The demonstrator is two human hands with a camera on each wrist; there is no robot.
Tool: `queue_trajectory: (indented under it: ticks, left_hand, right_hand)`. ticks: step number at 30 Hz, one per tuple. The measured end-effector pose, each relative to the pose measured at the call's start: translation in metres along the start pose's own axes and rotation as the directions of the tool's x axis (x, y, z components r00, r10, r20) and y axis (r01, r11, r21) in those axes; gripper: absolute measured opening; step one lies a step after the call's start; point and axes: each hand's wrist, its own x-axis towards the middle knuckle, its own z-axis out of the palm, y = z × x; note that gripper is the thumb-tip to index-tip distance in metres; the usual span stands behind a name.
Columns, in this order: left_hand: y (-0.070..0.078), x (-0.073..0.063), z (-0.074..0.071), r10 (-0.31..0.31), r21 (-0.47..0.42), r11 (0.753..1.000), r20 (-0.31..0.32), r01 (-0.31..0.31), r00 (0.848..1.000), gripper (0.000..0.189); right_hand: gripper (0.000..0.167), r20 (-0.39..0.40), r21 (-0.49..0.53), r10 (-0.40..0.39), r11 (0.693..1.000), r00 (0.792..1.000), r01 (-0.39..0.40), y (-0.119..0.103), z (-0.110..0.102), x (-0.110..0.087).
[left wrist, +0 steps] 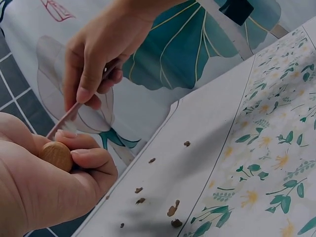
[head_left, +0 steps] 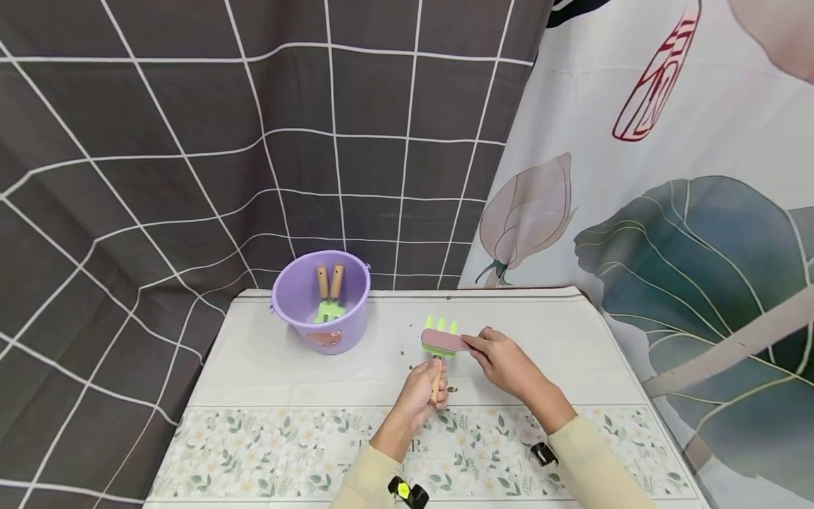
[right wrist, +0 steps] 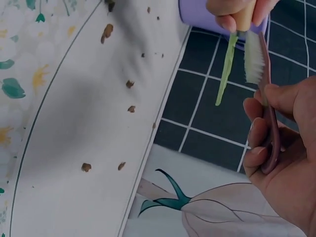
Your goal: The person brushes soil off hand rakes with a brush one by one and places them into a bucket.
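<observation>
Over the table, my left hand [head_left: 422, 392] grips the wooden handle [left wrist: 56, 156] of a small green hand rake [head_left: 453, 326], its prongs pointing away from me. My right hand [head_left: 509, 362] holds a pink brush [head_left: 443, 340] by its handle, fingers curled round it in the right wrist view. The brush head lies across the rake's base in the head view, bristles towards the rake. Pale bristles [right wrist: 254, 59] show beside the rake's green metal [right wrist: 226, 69] in the right wrist view; whether they touch is unclear there.
A purple bucket [head_left: 356, 318] stands at the table's back left, holding green tools [head_left: 329, 309] with wooden handles. Several brown crumbs [left wrist: 173, 208] of dirt lie scattered on the white tabletop [head_left: 254, 367]. A grey checked curtain [head_left: 369, 162] hangs behind.
</observation>
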Motion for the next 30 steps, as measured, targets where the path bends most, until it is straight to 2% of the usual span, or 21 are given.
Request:
queue_trajectory:
  ticks: [8,12,16,22,30]
  left_hand:
    - [0.001,0.000,0.001,-0.004,-0.019,1.000,0.020,0.004,1.000,0.024]
    - [0.000,0.000,0.002,0.001,-0.013,1.000,0.022,-0.001,1.000,0.024]
    - [0.000,0.000,0.003,0.012,0.001,1.000,0.011,-0.012,1.000,0.025]
    - [-0.001,-0.002,0.006,0.031,0.047,0.998,0.006,-0.031,1.000,0.028]
    - [0.000,-0.003,0.008,0.017,0.062,0.998,0.016,-0.018,1.000,0.027]
  right_hand:
    - [0.029,0.005,0.042,-0.029,0.999,1.000,0.028,-0.006,0.005,0.004]
    - [0.028,0.011,0.042,-0.019,0.999,1.000,0.019,-0.008,0.009,0.006]
    - [0.027,-0.006,0.011,-0.020,1.000,1.000,0.020,-0.007,0.012,0.008]
    - [0.025,-0.082,-0.065,-0.058,0.996,0.995,0.053,-0.005,0.013,0.015]
    - [0.023,-0.127,-0.156,-0.054,0.987,0.990,0.034,-0.004,0.014,0.021]
